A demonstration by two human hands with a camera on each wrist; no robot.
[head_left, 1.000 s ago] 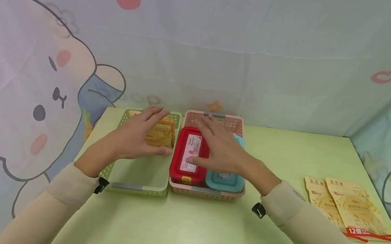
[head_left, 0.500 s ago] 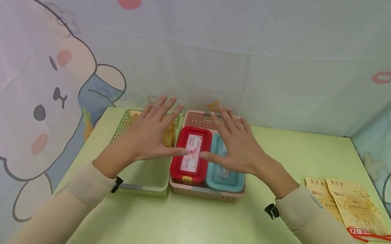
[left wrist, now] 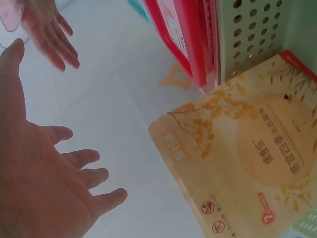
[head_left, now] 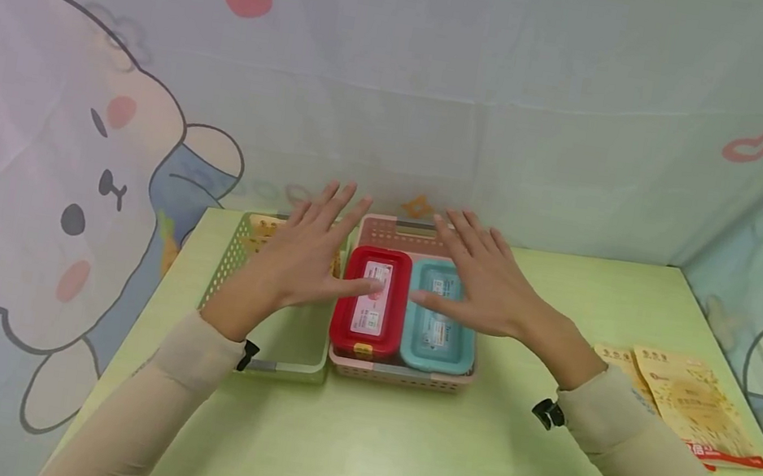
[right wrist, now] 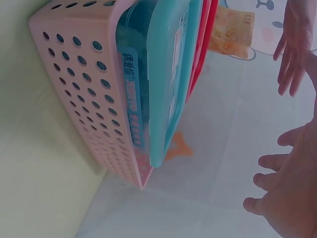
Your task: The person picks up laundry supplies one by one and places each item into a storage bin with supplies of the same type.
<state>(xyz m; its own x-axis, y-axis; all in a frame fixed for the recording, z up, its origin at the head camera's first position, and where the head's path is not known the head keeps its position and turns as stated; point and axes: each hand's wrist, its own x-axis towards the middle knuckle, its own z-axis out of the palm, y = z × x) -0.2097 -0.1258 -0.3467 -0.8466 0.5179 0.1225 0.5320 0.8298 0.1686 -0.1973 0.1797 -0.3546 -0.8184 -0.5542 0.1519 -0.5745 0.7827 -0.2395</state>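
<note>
Fingers spread, my left hand [head_left: 307, 260] is held above the green basket [head_left: 288, 370], its thumb over the red-lidded box [head_left: 345, 331]. My right hand [head_left: 488, 287], likewise spread and holding nothing, hovers above the blue-lidded box [head_left: 438, 353]. Both boxes sit side by side in the pink basket [head_left: 398, 375]. A yellow printed packet [left wrist: 223, 153] stands in the green basket; in the head view my left hand partly covers it. The right wrist view shows the pink basket's perforated side and the blue lid [right wrist: 166, 84] raised above its rim.
Several yellow packets with red edges [head_left: 698, 400] lie overlapping at the right of the green table [head_left: 378, 460]. Behind the baskets hangs a pale printed cloth [head_left: 374, 89], close to the table's back edge.
Both hands have shifted to the right and slightly up, with their fingers spreading straighter. The baskets, boxes and packets stay in place.
</note>
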